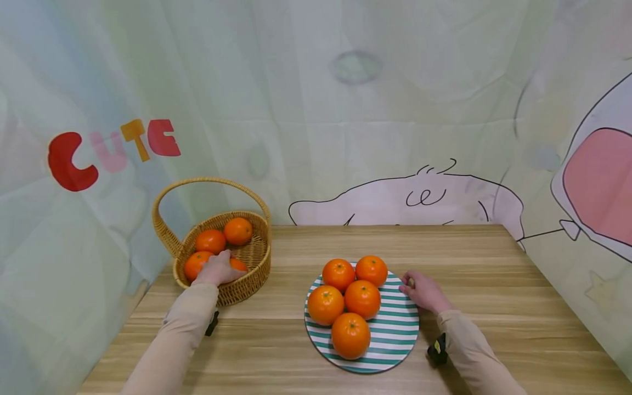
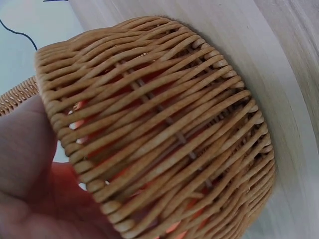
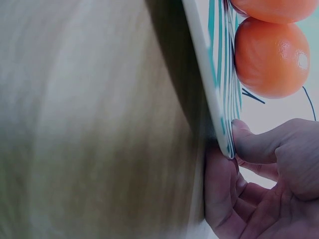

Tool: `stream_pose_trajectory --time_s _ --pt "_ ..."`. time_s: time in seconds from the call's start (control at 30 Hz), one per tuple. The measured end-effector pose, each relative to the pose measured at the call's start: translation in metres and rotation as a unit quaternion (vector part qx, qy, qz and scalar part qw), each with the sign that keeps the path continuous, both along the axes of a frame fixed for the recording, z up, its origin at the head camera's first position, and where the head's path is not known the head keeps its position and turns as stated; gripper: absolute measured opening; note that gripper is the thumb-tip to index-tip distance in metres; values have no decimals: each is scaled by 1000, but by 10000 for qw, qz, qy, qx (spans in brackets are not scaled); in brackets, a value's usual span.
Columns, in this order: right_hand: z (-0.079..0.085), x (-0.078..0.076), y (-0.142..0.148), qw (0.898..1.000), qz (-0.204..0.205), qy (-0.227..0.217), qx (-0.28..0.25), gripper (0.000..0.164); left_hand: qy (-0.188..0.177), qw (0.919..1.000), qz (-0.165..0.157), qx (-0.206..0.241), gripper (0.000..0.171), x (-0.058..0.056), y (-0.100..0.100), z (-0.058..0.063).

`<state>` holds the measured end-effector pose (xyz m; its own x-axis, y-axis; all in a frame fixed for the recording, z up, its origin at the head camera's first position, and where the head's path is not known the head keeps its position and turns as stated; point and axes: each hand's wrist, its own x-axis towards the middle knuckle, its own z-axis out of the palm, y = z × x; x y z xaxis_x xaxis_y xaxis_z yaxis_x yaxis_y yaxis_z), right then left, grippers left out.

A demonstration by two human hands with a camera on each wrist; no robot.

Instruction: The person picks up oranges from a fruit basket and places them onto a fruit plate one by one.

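My left hand (image 1: 217, 268) reaches over the near rim of a wicker basket (image 1: 257, 281) and grips an orange (image 1: 238, 265) inside it. Much of that orange is hidden by the hand; in the left wrist view the woven wall covers most of the fingers. Other oranges (image 1: 210, 241) lie in the basket beside it. With thumb on top and fingers beneath, my right hand (image 3: 269, 174) pinches the rim of a round plate (image 1: 395, 329) with green and white stripes. Several oranges (image 1: 362, 299) sit on the plate, mostly on its left half.
Both the basket and the plate stand on a wooden table (image 1: 281, 340), the basket at the far left with its tall handle (image 1: 212, 180) upright. A printed curtain (image 1: 306, 109) hangs behind the table and along its sides.
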<state>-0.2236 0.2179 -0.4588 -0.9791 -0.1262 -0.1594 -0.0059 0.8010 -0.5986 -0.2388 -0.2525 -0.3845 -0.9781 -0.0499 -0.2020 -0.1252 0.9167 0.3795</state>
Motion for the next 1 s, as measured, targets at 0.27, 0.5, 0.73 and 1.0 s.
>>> stream_pose_trajectory --time_s 0.27,0.5,0.73,1.0 --pt "1 1 0 10000 -2 8 -2 12 310 9993 54 212 66 2 -2 -2" --pt "2 1 -1 10000 32 53 10 11 767 9965 91 327 69 5 -4 -5" --pt "2 1 -1 10000 10 3 -3 12 1074 9919 208 638 75 7 -5 -7" --pt "0 1 0 10000 47 63 -6 11 1293 9867 409 900 74 11 -4 -7"
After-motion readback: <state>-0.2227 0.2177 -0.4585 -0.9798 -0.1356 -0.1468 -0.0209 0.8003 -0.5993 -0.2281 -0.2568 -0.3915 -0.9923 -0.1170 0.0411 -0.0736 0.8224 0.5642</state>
